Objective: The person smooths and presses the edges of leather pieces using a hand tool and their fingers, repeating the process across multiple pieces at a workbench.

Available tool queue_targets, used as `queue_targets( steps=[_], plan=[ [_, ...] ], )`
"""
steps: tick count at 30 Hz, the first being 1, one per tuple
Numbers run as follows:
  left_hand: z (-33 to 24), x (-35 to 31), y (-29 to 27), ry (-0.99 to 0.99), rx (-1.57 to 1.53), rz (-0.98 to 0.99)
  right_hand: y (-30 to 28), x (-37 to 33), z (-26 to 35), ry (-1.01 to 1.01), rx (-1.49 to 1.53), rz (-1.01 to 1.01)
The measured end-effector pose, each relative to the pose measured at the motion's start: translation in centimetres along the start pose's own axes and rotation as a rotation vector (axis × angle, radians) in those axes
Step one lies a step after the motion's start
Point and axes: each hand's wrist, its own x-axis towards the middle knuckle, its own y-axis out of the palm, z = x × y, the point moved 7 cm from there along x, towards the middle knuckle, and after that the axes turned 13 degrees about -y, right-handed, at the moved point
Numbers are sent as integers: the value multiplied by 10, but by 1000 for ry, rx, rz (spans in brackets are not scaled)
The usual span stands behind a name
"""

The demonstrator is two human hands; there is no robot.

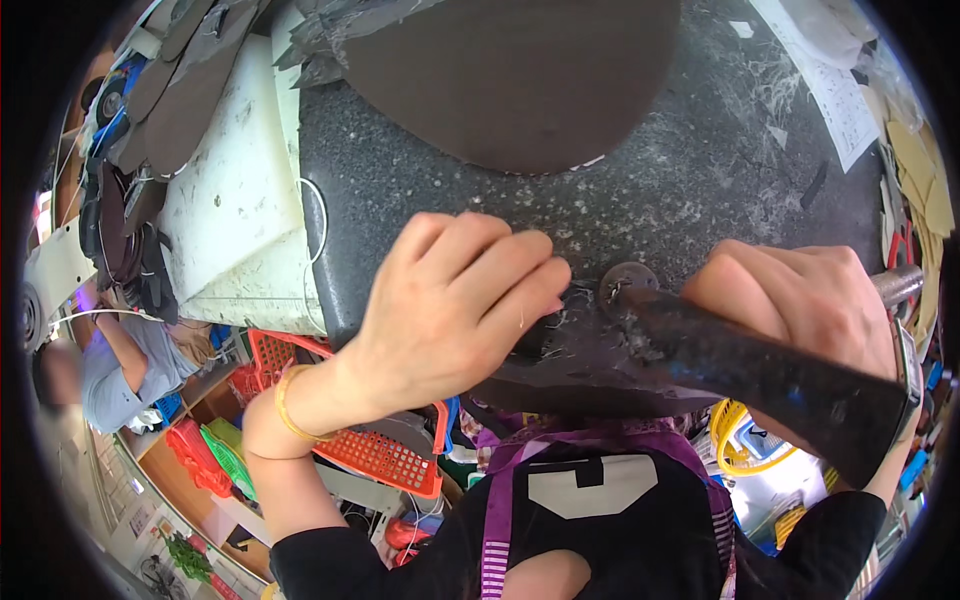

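My right hand (795,295) is wrapped round the handle of a hammer (740,365). Its long dark head slants across the front of the worktable, with the round striking face close to my left hand. Curled fingers of my left hand (455,300) press on a dark brown sheet piece (600,395) at the table's near edge; its fingertips are hidden from view. That piece lies partly under the hammer head, and I cannot tell whether the two touch. Farther off, a large rounded dark brown sheet (510,80) lies flat on the speckled dark worktable (420,180).
A white board (235,180) adjoins the table at left, with stacked dark cut pieces (195,110) beyond it. Paper (825,80) lies at far right, near tan scraps (915,165). Orange baskets (385,460) sit below left. Another person (140,370) is at far left.
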Motion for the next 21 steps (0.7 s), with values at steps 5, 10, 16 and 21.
queue_targets(
  steps=[5,10,16,21],
  plan=[
    [9,-8,7,-98,-219,26,0,8,-3,-26,58,52],
    [-8,-15,3,33,0,-145,-23,14,-10,146,-72,-208],
    [-8,9,2,-20,-66,91,-4,-3,3,191,-15,49],
    [-20,21,10,78,41,218,-6,-5,3,199,36,12]
  ],
)
